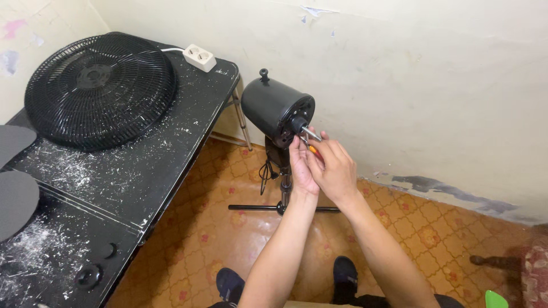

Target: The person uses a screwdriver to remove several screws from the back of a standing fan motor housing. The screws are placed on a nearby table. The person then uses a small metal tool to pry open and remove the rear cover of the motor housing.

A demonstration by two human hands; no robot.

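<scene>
The black cylindrical fan motor housing (277,111) stands on its thin metal stand (283,194) over the orange patterned tile floor (228,239), near the cream wall (399,74), its bare metal shaft (311,133) pointing at the hands. A small orange-handled tool (313,150) is mostly hidden between them. The left hand (302,168) and right hand (334,168) meet below the shaft, fingers curled, right grip closed on the tool; the left grip I cannot tell. To the left, a round black plastic fan grille (100,91) lies on the scratched black bench (114,182) beside a white power strip (199,57).
</scene>
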